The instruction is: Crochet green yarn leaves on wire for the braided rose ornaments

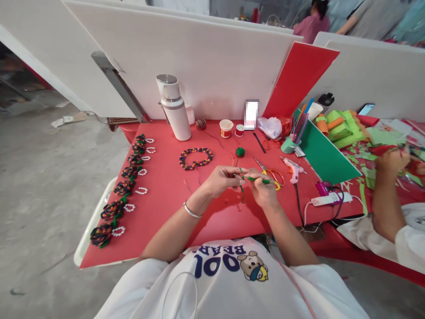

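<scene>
My left hand [223, 180], a silver bangle on its wrist, pinches a short piece of green yarn [242, 195] whose tail hangs below the fingers. Closed around a green-handled crochet hook [260, 180] is my right hand [264, 190]; the hook's tip meets the yarn by the left fingertips. Just beyond the hands lies a small green yarn ball [240, 152]. To the left rests a braided ring of multicoloured yarn [195, 158]. Scissors [268, 172] with orange and yellow handles lie close to my right hand.
Several dark yarn rosettes [113, 210] and bead loops [141, 191] line the table's left side. A white flask [174, 110] stands at the back. Rightward are a pink glue gun [293, 169], a pen cup [289, 144], a power strip [332, 199] with cables, and a co-worker's hand [392, 160].
</scene>
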